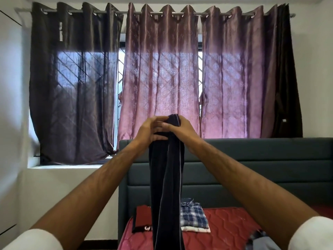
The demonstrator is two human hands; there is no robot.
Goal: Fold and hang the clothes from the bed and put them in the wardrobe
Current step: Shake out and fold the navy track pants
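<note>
We're in a bedroom in a home. A bed with a bare red quilted mattress (225,230) sits against a padded dark headboard (252,168), and folded clothes lie on it: a checked shirt (193,216) on top of something white, with a dark red garment (142,220) beside it. Behind the headboard, long brown and mauve curtains (158,73) hang from a metal rod (180,13) across a barred window (121,76), daylight glowing through. White walls (10,105) all round.
</note>
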